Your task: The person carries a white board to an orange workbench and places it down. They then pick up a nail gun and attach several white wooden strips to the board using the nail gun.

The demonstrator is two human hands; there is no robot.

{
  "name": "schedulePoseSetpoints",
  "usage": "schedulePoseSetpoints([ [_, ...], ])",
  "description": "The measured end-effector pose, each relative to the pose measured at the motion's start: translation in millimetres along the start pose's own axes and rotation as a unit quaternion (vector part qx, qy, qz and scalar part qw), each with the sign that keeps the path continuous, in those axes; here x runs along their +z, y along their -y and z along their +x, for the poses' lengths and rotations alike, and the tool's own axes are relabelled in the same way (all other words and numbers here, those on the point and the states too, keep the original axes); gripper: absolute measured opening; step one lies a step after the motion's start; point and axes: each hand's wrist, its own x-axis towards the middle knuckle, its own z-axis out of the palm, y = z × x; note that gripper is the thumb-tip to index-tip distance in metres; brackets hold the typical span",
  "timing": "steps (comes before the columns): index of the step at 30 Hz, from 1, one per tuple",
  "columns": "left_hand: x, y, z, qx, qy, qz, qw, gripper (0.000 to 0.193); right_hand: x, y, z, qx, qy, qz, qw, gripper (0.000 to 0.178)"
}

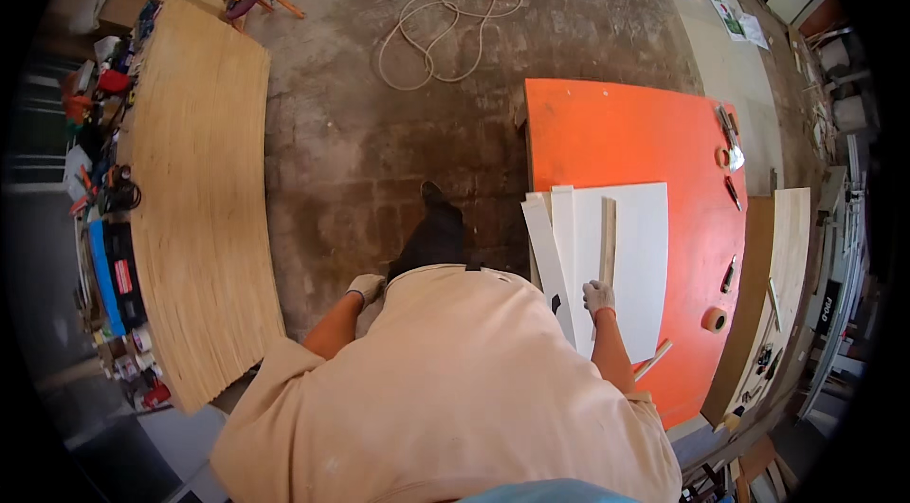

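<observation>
The gloved right hand [598, 296] has its grip clamped on a narrow pale wooden strip [608, 239] over the orange counter [616, 133], while the gloved left hand [366, 288] hangs free, grip state unclear.

White board [637, 261]: large, flat, pale, lies face-up on the orange worktop [626, 138], near its front-left part. Narrow wooden strip [608, 242]: light tan, lies lengthwise on top of the board, running away from the person. Near end of the strip sits just at the gloved right hand [598, 296]; contact likely, grip not clear. Two white strips [550, 252]: long, thin, lie along the board's left edge, the outer one slightly slanted, overhanging the worktop edge.
</observation>
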Motion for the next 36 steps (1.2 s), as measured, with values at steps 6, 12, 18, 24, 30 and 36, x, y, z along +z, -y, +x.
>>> schedulePoseSetpoints([
  [6,-139.3,39.4,78.4,0.083,-0.181,-0.310,0.930,0.032,32.7,146.1,32.6,-0.038,-0.007,-0.093,0.995,0.033],
  [12,-321.1,104.0,135.7,-0.140,-0.162,-0.562,0.799,0.028,75.1,325.9,46.8,-0.040,0.039,-0.084,0.995,0.046],
  [18,-379.1,142.3,192.0,-0.119,-0.224,-0.429,0.867,0.039,77.6,463.1,131.8,-0.138,0.062,-0.161,0.975,0.036],
  [24,-349.9,102.4,239.3,-0.279,-0.110,-0.442,0.845,0.030,74.5,600.4,338.8,-0.044,0.120,-0.022,0.992,0.029],
  [30,-424.7,-44.2,205.4,-0.409,-0.015,-0.422,0.809,0.042,96.5,786.5,686.8,-0.280,0.168,-0.486,0.811,0.034],
  [36,-583.9,-184.2,224.5,-0.404,0.141,-0.409,0.806,0.040,193.9,944.4,995.7,-0.193,0.128,-0.496,0.837,0.050],
])
